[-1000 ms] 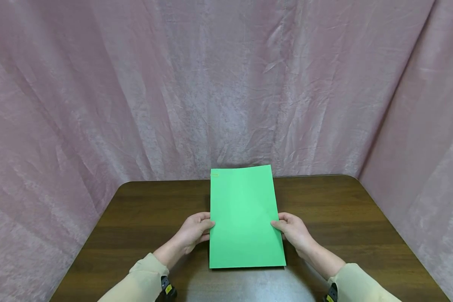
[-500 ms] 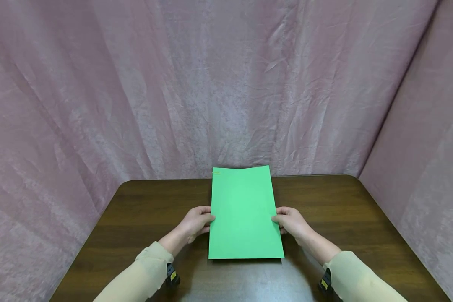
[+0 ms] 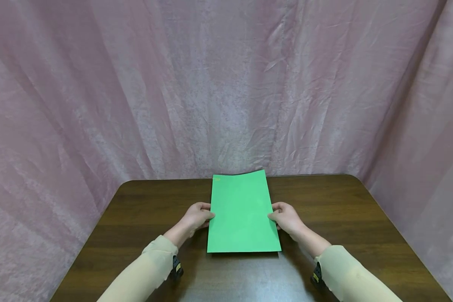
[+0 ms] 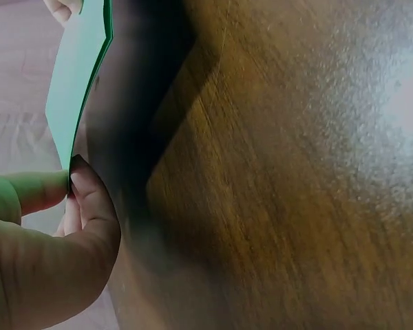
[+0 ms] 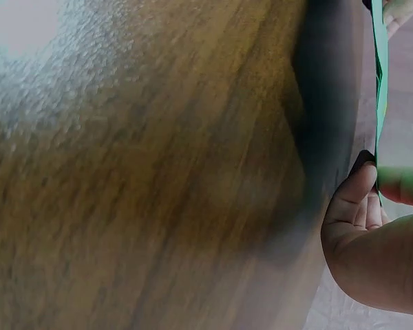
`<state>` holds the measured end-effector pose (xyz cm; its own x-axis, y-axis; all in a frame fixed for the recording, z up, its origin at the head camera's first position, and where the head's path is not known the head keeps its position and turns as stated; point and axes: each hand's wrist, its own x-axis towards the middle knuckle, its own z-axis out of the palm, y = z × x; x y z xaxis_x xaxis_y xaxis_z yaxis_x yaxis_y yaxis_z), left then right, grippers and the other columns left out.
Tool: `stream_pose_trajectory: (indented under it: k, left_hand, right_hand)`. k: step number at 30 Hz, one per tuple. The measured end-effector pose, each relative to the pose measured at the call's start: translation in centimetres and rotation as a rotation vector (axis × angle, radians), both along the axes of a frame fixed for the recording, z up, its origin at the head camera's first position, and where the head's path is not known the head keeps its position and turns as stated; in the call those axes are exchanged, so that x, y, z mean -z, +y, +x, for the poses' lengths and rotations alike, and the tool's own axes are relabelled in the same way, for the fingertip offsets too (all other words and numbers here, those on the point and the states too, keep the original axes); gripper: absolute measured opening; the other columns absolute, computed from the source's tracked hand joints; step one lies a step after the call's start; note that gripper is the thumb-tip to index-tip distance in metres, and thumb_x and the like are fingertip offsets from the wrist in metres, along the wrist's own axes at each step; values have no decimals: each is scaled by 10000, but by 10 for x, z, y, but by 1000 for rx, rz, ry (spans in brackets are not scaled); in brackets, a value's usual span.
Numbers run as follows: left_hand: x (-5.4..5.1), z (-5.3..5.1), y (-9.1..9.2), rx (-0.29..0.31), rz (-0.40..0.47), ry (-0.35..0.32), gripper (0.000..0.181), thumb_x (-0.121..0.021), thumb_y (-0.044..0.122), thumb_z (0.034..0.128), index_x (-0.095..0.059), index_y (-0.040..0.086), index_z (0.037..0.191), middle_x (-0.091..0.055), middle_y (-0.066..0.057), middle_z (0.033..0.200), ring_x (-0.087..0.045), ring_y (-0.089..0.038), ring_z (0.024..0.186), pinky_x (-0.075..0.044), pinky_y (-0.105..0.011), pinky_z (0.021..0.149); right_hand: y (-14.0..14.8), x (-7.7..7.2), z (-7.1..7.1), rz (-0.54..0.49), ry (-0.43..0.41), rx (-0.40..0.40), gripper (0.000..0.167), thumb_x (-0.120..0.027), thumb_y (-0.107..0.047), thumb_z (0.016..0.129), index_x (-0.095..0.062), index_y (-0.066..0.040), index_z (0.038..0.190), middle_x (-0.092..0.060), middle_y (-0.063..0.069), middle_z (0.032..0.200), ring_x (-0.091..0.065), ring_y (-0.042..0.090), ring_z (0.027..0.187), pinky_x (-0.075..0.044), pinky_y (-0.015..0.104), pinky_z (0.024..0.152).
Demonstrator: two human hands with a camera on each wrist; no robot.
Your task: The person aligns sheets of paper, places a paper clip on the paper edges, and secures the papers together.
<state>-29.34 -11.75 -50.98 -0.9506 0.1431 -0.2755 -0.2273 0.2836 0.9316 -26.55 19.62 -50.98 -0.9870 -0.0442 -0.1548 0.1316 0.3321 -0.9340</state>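
Note:
A rectangular green paper (image 3: 241, 216) is held above the table by both hands, its far edge slightly bowed. A small yellow clip-like mark (image 3: 217, 179) shows at its far left corner. My left hand (image 3: 196, 217) pinches the left edge, thumb on top and fingers beneath. On the opposite edge, my right hand (image 3: 287, 218) pinches in the same way. In the left wrist view the green paper (image 4: 79, 75) is seen nearly edge-on and seems to have more than one layer. From the right wrist the paper (image 5: 380, 89) looks like a thin strip; its underside is hidden.
The brown wooden table (image 3: 151, 205) has rounded far corners, and the paper casts a shadow on it. A pink curtain (image 3: 226, 84) hangs behind the table and along both sides. Each sleeve has a dark wrist device (image 3: 176, 268) under it.
Both hands have moved away from the person, toward the far side of the table, carrying the paper with them. The paper's near edge has shifted up in view; both pinches stay the same.

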Motion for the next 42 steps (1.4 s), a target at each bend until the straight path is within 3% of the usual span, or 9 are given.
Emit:
stream_pose_trajectory:
  k: [9,20,30,36,42]
  left_hand:
    - [3,-5,3,-14,-83,24,449,-647,40,983,-493,-78,1388,-606,-185,1154,-639,-283,998,-578,-425,862]
    - [2,-4,7,0,-130,51,427,-643,30,982,-495,-95,1363,-617,-176,1091,-639,-257,925,-581,-384,778]
    - [8,-2,10,36,-174,102,384,-648,-7,950,-518,-104,1299,-622,-179,1045,-624,-249,874,-577,-368,700]
    - [9,-1,10,63,-236,127,388,-656,6,948,-517,-101,1294,-624,-159,1002,-616,-228,784,-555,-345,660]
    - [9,-1,11,102,-373,171,392,-657,30,949,-522,-88,1298,-632,-108,912,-606,-196,683,-523,-330,643]
  right_hand:
    - [-2,5,-5,68,-1,13,372,-633,-34,978,-550,78,1323,-574,81,929,-535,201,796,-520,357,640]
    - [-4,12,-9,131,24,12,340,-643,-28,965,-580,67,1285,-523,53,834,-488,175,723,-480,312,597]
    - [-1,16,-8,330,111,1,311,-649,-44,910,-641,42,1209,-631,106,979,-585,248,887,-507,428,769]
    - [-2,16,-8,408,122,-11,327,-644,-50,900,-637,32,1217,-645,108,992,-603,256,888,-519,444,764]
    - [-3,17,-7,454,132,-24,334,-633,-47,898,-630,29,1224,-640,86,972,-582,234,846,-502,405,724]
